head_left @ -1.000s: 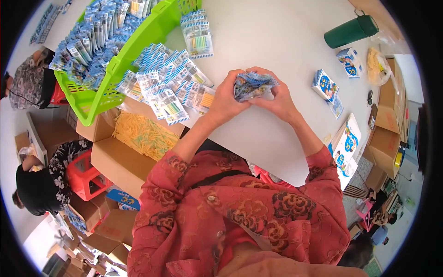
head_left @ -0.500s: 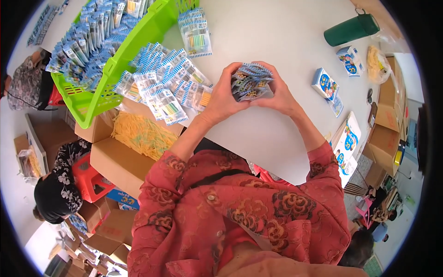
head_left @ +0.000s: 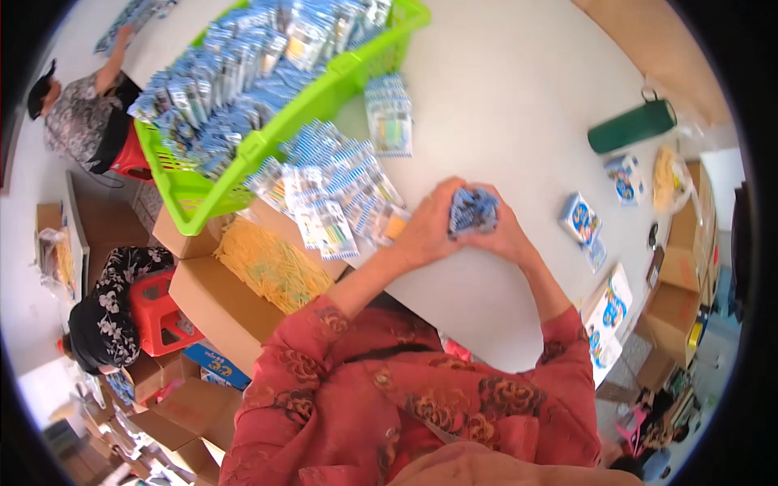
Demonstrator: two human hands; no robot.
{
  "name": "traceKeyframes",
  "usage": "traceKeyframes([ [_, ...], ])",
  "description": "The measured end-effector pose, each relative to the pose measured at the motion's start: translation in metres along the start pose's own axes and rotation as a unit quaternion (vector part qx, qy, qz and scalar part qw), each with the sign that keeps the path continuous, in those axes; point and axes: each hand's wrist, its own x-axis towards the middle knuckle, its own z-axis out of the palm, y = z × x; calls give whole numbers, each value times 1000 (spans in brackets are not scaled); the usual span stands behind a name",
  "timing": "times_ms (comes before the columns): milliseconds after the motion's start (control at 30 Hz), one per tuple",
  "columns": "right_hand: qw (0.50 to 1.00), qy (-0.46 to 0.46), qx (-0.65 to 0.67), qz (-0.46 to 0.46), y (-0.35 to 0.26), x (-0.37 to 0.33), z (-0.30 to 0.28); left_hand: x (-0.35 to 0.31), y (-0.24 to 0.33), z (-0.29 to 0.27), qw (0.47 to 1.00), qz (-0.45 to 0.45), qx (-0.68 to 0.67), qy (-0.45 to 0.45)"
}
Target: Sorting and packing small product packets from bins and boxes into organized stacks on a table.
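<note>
Both hands press together around a bundle of small blue-and-white striped packets [head_left: 473, 211] above the white table. My left hand [head_left: 429, 228] grips the bundle's left side, and my right hand [head_left: 506, 236] closes on its right side. The bundle's lower part is hidden by my fingers. Just left of my left hand lies a loose pile of the same clear packets [head_left: 328, 215], holding thin coloured sticks. One more stack of packets [head_left: 391, 117] rests farther back. A green plastic basket [head_left: 267, 139] full of packets stands at the far left.
An open cardboard box of yellow and green sticks [head_left: 271, 263] is by the table's left edge. Small white-and-blue boxes [head_left: 579, 217], a green bottle [head_left: 632, 125] and a bag of yellow sticks [head_left: 666, 180] sit on the right. Two people sit at left, near red stools [head_left: 162, 312].
The view has shifted, so the table things appear lower and farther right. My hands still hold the bundle, which now shows more of its striped ends.
</note>
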Motion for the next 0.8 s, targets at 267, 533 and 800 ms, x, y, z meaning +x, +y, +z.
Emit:
traceKeyframes([
  [267,999,16,-20,-32,-41,14,-1,16,35,-41,998,-29,34,-44],
  [533,980,-73,-32,-185,-164,121,-8,79,99,-139,966,63,206,143],
  [800,959,-162,-36,-229,-220,232,26,102,96,-261,985,29,112,124],
])
